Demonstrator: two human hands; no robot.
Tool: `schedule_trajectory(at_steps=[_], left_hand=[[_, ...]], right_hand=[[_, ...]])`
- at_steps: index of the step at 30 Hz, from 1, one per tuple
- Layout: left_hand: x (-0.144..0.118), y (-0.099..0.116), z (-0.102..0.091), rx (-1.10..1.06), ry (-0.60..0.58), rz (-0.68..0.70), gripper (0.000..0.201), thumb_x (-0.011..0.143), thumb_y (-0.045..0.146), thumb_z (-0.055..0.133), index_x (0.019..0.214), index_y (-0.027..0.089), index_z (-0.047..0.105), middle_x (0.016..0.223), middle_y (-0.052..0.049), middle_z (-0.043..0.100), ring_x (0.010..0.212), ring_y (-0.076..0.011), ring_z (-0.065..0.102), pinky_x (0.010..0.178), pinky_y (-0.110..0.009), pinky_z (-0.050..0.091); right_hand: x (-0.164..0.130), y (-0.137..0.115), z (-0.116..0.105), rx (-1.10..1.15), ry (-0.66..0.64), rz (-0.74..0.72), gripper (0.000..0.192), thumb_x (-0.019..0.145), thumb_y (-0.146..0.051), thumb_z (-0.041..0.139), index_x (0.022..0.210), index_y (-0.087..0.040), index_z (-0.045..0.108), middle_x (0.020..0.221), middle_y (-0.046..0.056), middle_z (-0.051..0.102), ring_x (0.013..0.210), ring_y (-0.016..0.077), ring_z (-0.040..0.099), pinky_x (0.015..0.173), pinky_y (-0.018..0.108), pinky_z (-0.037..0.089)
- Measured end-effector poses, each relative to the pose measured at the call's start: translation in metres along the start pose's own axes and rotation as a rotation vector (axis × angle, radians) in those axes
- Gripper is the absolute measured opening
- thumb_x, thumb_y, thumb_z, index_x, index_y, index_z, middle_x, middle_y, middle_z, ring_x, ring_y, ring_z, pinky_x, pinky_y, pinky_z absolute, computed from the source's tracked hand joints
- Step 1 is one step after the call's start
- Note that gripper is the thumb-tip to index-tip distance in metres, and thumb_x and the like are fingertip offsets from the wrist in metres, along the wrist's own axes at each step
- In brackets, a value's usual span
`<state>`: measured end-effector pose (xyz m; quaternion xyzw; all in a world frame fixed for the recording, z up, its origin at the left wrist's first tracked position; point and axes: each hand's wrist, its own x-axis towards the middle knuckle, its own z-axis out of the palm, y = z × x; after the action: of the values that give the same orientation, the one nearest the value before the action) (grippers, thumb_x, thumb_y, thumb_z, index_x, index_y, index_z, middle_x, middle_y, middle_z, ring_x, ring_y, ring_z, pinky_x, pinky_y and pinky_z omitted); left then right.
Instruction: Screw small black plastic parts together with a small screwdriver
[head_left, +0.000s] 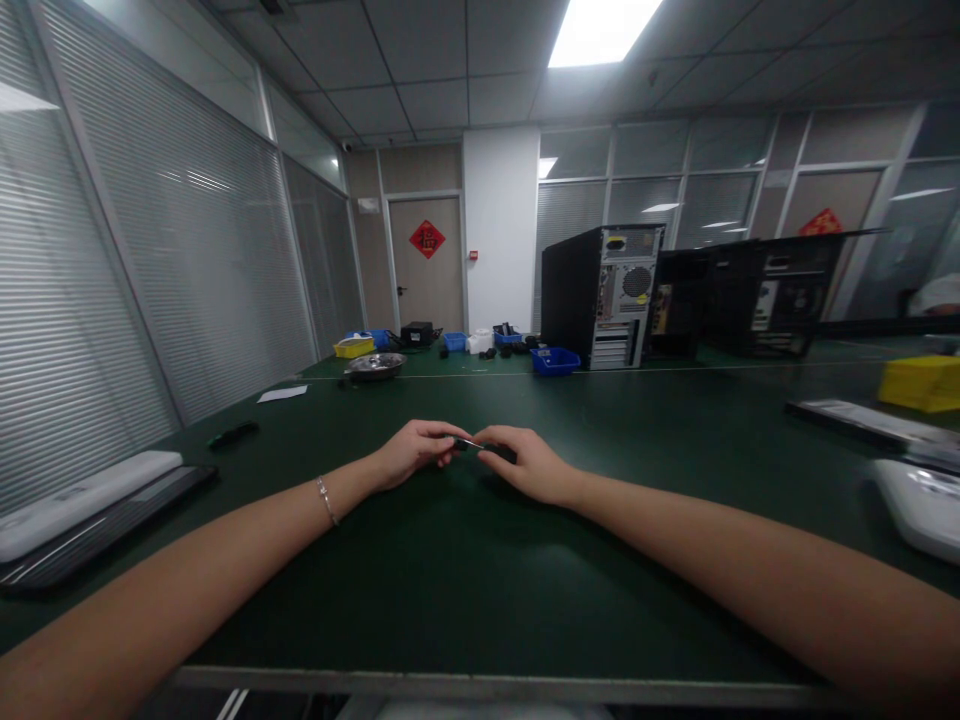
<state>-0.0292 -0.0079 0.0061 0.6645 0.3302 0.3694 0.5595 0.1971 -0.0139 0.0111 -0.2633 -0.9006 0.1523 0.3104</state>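
Observation:
My left hand (416, 454) and my right hand (531, 466) meet over the middle of the green table, fingertips almost touching. Pinched in my left fingers is a small dark piece (462, 444), too small to make out in detail. My right fingers are closed around the dark handle of what looks like a screwdriver (478, 446); its thin shiny shaft points left at the dark piece. Most of the handle is hidden by the fingers and palm. A bracelet (327, 500) circles my left wrist.
Left on the green table (480, 600) lie a white-and-black keyboard-like unit (105, 515), a dark green tool (234, 435) and paper (283, 394). Farther back stand a metal bowl (376, 367), a blue bin (555, 362) and computer towers (600, 295). A yellow bin (921, 384) is right.

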Motion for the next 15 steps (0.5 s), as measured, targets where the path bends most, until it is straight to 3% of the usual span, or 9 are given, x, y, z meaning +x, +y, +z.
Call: schedule_trajectory(at_steps=[8,15], left_hand=[[0.004,-0.003,-0.005,0.073,0.044,0.014,0.026,0.078,0.035,0.059,0.094,0.014,0.053,0.076,-0.003,0.057,0.062,-0.011,0.049,0.059,-0.025,0.036],[-0.005,0.011,0.002,0.644,-0.175,0.115,0.027,0.081,0.039,0.054,0.096,0.018,0.061,0.095,-0.005,0.057,0.087,-0.0174,0.051,0.078,-0.03,0.039]], right_hand=[[0.001,0.002,0.001,0.019,0.088,0.086,0.023,0.088,-0.028,0.046,0.105,-0.017,0.057,0.087,0.003,0.062,0.074,0.015,0.055,0.067,0.026,0.042],[0.001,0.004,0.001,0.043,0.117,0.087,0.023,0.088,-0.029,0.046,0.103,-0.017,0.057,0.084,0.003,0.061,0.071,0.0145,0.053,0.065,0.026,0.041]])
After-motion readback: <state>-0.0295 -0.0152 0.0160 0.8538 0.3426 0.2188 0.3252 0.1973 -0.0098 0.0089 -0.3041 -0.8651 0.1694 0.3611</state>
